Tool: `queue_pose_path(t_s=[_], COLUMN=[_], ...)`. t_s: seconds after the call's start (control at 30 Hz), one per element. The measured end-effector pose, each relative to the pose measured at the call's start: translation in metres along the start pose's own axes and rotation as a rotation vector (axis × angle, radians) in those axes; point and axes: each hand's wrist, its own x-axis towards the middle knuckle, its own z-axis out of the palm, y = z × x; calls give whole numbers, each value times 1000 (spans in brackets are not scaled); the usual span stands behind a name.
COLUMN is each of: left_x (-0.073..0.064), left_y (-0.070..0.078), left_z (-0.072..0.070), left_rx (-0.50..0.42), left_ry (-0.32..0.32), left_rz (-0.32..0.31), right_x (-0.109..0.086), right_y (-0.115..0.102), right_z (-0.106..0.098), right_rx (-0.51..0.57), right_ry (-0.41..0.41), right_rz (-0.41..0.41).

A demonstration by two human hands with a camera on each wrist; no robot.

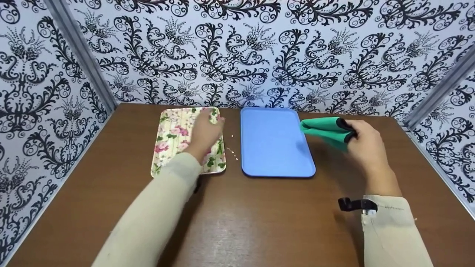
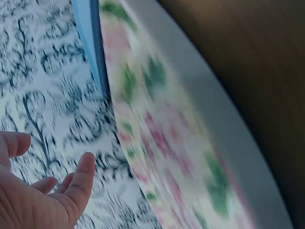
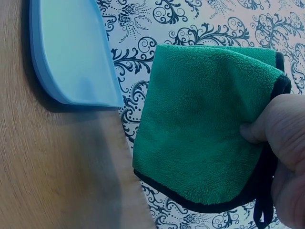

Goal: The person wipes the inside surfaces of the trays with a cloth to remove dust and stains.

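My right hand (image 1: 367, 144) pinches a folded green cloth (image 1: 324, 128) with black edging, held up just right of the blue tray (image 1: 276, 142). In the right wrist view the thumb presses on the terry face of the cloth (image 3: 205, 124), and a black loop hangs below it. My left hand (image 1: 206, 133) hovers over the right half of a floral tray (image 1: 174, 131), covering part of its pattern. The left wrist view shows that hand's fingers (image 2: 81, 183) spread and loosely bent, holding nothing, beside the floral tray (image 2: 162, 133).
Small white crumbs (image 1: 232, 151) lie on the brown table (image 1: 230, 215) between the two trays. A patterned wall (image 1: 237, 55) rises right behind the table's back edge, with side panels at left and right. A black strap device (image 1: 358, 205) sticks out from the right wrist.
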Motion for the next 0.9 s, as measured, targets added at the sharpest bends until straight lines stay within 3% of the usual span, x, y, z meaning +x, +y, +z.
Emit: queue_pose_path(t_s=[0.2, 0.37, 0.53, 0.63, 0.83, 0.9], left_x=[-8, -12, -14, -7, -8, -14], left_y=[17, 20, 17, 6, 6, 11], left_z=[33, 53, 65, 75, 79, 76], left_rx=[96, 208, 290, 331, 385, 389], left_ry=[-87, -147, -193, -187, -203, -218], left_rz=[42, 28, 19, 50, 82, 65], right_x=[-2, -2, -2, -2, -2, -2], right_y=[0, -2, -3, -2, -2, -3], right_z=[1, -1, 0, 1, 1, 1], right_rx=[-1, -12, -8, -4, -9, -11], right_ry=[20, -3, -11, -13, -25, -29], right_rz=[-16, 6, 12, 5, 13, 12])
